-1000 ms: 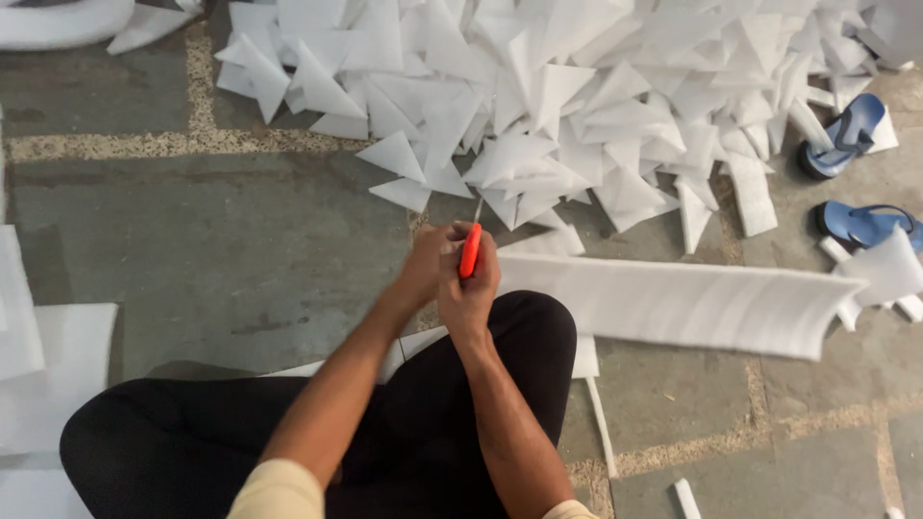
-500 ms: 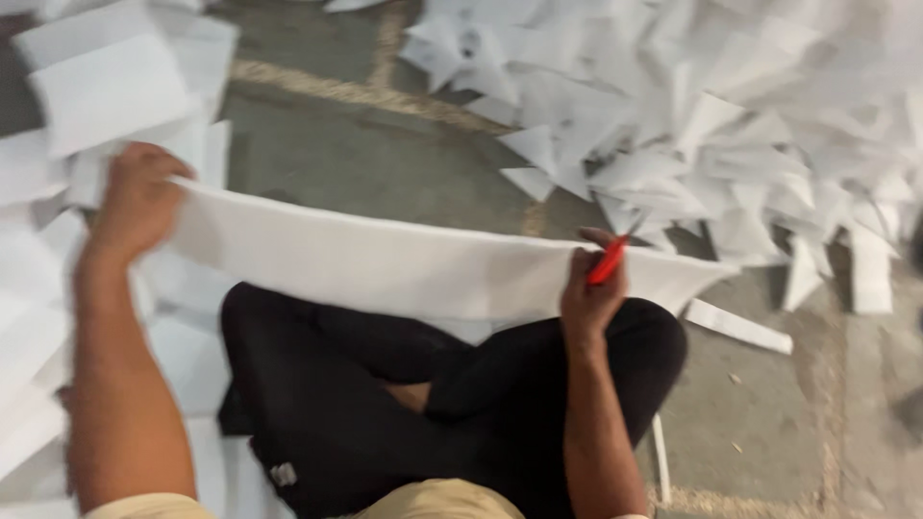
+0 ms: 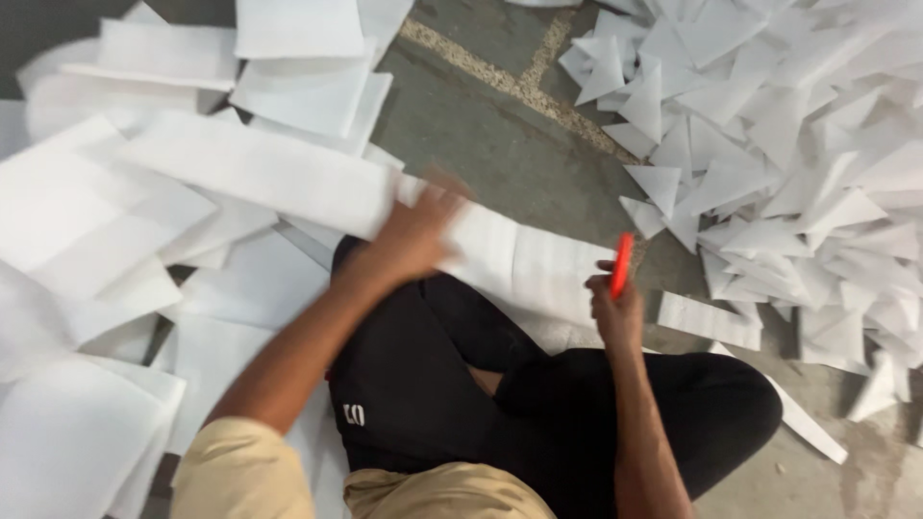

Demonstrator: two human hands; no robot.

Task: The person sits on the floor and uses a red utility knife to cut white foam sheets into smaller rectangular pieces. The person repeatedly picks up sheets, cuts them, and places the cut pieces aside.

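I sit cross-legged on a grey floor in black trousers (image 3: pixel 433 384). My right hand (image 3: pixel 613 308) grips a small red cutter (image 3: pixel 622 265), held upright above my knee. My left hand (image 3: pixel 415 235), blurred by motion, lies on a long white foam strip (image 3: pixel 288 183) that stretches from the left across my lap toward the cutter; whether it grips the strip or only presses on it is unclear. The strip's right end (image 3: pixel 548 274) sits just left of the cutter.
Large white foam sheets (image 3: pixel 87 231) lie stacked on my left. A heap of small white foam triangles (image 3: pixel 769 163) covers the floor at the upper right. A short strip (image 3: pixel 707 319) and a thin offcut (image 3: pixel 808 428) lie near my right knee.
My left hand has swept from the far left to the middle of the strip. The view has swung further left. The right hand still holds the red cutter.
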